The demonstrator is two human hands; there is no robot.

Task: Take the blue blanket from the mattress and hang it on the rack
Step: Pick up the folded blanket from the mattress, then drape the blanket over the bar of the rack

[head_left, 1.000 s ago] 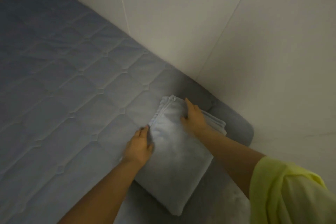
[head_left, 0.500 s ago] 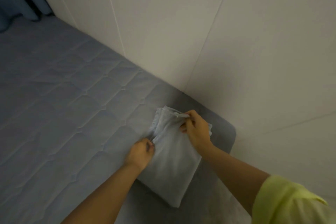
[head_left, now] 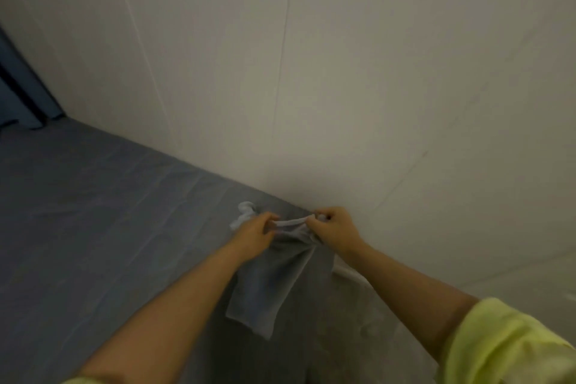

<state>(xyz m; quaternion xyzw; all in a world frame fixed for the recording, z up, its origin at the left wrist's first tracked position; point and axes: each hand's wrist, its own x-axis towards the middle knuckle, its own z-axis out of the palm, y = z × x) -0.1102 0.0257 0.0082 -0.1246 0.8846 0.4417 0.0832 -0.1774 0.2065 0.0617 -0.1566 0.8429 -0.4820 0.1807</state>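
Two bare hands grip a pale blue blanket (head_left: pixel 268 284) by its top edge, lifted above a grey-blue mattress (head_left: pixel 109 227) near the white wall (head_left: pixel 343 72). The left hand (head_left: pixel 254 235) and right hand (head_left: pixel 335 229) are each closed on the edge, pulling it taut between them; the rest hangs down, blurred. A yellow sleeve (head_left: pixel 505 343) covers the right arm.

Pale blue blanket (head_left: pixel 268 287), seemingly half-unfolded, hanging lifted above grey-blue mattress (head_left: pixel 103 227)
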